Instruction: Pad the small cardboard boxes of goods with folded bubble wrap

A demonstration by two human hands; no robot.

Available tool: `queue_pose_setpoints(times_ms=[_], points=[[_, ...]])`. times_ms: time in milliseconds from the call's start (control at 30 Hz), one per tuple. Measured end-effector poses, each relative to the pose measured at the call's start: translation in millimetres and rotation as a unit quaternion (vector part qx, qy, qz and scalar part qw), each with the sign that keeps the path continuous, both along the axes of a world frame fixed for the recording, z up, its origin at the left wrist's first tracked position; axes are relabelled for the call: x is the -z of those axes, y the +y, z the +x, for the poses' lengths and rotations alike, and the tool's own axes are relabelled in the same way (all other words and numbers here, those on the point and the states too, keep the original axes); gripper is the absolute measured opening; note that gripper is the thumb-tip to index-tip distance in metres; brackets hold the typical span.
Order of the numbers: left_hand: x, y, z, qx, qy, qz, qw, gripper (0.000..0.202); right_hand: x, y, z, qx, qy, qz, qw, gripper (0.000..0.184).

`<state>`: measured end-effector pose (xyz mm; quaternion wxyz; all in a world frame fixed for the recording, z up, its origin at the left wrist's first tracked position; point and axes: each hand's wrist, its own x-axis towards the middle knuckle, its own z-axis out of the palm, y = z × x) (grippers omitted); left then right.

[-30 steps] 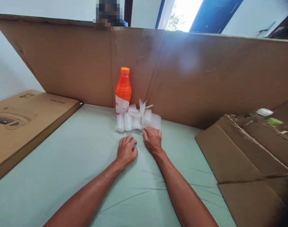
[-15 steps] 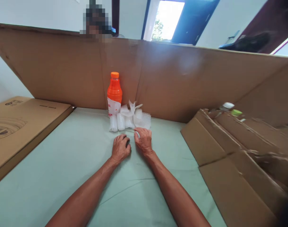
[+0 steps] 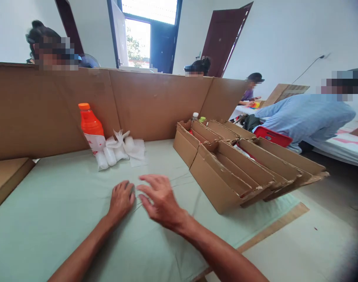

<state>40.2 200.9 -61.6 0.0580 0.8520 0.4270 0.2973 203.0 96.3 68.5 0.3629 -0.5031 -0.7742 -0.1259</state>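
My left hand (image 3: 121, 198) rests knuckles-up on the pale green cloth (image 3: 58, 211), its fingers curled under; what they hold, if anything, is hidden. My right hand (image 3: 160, 199) hovers just beside it, lifted off the cloth, fingers spread and empty, slightly blurred. Farther back an orange bottle (image 3: 91, 126) with an orange cap stands against the cardboard wall (image 3: 155, 103). A bundle of white bubble wrap rolls (image 3: 117, 148) lies next to it on the cloth.
Open cardboard boxes (image 3: 234, 164) stand to the right, with small bottles (image 3: 194, 116) behind them. A flat carton (image 3: 5, 178) lies at the left. Several people sit beyond the wall; a person in a blue shirt (image 3: 306, 117) bends over at the right.
The view has swung right, bringing the boxes and other people into sight. My right hand lifted off the cloth and opened; both hands are farther from the bubble wrap.
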Motion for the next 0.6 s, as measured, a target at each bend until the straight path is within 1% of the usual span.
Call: queue_pose_setpoints(times_ms=[67,100,133,200,233,267,300,333,367,400,433,467,500,533,567,600], points=[[4.8,-40,-5,0.028,0.019,0.013,0.999,0.034,-17.6,-26,41,0.106,-0.062,0.024,0.992,0.021],[8.2,-61,-9,0.055,0.028,0.03,0.998,0.039,-26.1,-38,63,0.162,-0.101,0.027,0.981,0.024],[11.8,-83,-12,0.081,0.035,0.043,0.995,0.043,-33.9,-49,86,0.216,-0.143,0.029,0.965,0.029],[19.8,-122,-19,0.133,0.047,0.036,0.989,0.051,-45.6,-67,132,0.323,-0.216,0.019,0.921,0.041],[24.0,-139,-21,0.155,0.048,0.022,0.987,0.054,-48.7,-73,153,0.363,-0.246,-0.003,0.899,0.044],[28.0,-153,-23,0.173,0.045,0.004,0.984,0.055,-49.6,-77,172,0.396,-0.265,-0.035,0.879,0.043],[31.6,-163,-25,0.19,0.037,-0.015,0.981,0.055,-48.5,-80,188,0.418,-0.269,-0.073,0.865,0.038],[34.2,-170,-26,0.205,0.027,-0.035,0.978,0.052,-45.9,-81,200,0.429,-0.261,-0.112,0.858,0.032],[35.2,-174,-28,0.218,0.015,-0.058,0.974,0.048,-42.6,-81,208,0.433,-0.246,-0.142,0.855,0.027],[34.1,-175,-30,0.233,0.002,-0.084,0.969,0.045,-39.1,-81,211,0.428,-0.231,-0.159,0.859,0.024],[30.6,-175,-33,0.243,-0.014,-0.115,0.963,0.043,-36.2,-80,211,0.413,-0.218,-0.161,0.869,0.023],[24.9,-172,-37,0.246,-0.034,-0.149,0.957,0.042,-34.3,-80,206,0.388,-0.21,-0.148,0.885,0.023],[17.3,-169,-43,0.238,-0.06,-0.182,0.952,0.04,-33.3,-81,199,0.35,-0.206,-0.122,0.906,0.023],[8.6,-165,-49,0.218,-0.092,-0.211,0.948,0.039,-33.4,-83,188,0.298,-0.2,-0.093,0.929,0.023],[-0.5,-161,-56,0.188,-0.125,-0.236,0.945,0.037,-34.2,-85,176,0.235,-0.188,-0.071,0.951,0.022],[-9.3,-157,-64,0.148,-0.158,-0.256,0.942,0.035,-35.7,-87,162,0.182,-0.154,-0.051,0.97,0.02]])
